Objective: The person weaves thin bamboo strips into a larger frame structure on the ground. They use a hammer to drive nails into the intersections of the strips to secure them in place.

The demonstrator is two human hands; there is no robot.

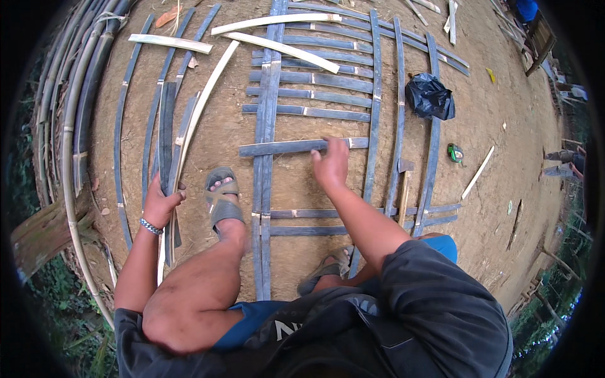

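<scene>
A dark bamboo slat (pixel 277 148) is laid crosswise over the paired left rail (pixel 263 179) of a ladder-like layout on the bare earth (pixel 491 214); its left end is carried past that rail, and its right end is brought up to a single right rail (pixel 374 94), though whether it is tucked beneath cannot be told. The right hand (pixel 331 164) is placed on this slat, right of its middle, with the fingertips touching it; whether the grip is clamped or merely rested there cannot be told. By the left hand (pixel 164 205), a bundle of long strips (pixel 167 120) is grasped near its lower part, the grip being closed around it beside the left sandal (pixel 222 196).

Beyond the slat, a row of similar crosspieces (pixel 334 80) is set across the layout, roughly parallel and spaced apart. Pale split strips (pixel 277 22) are strewn over the far left end. To the right, a black plastic bag (pixel 430 96), a wooden-handled tool (pixel 404 195) and a green-and-black tape measure (pixel 455 153) are seen; the bag is rested on a long dark strip. Bamboo poles (pixel 69 120) are stacked along the far left.
</scene>
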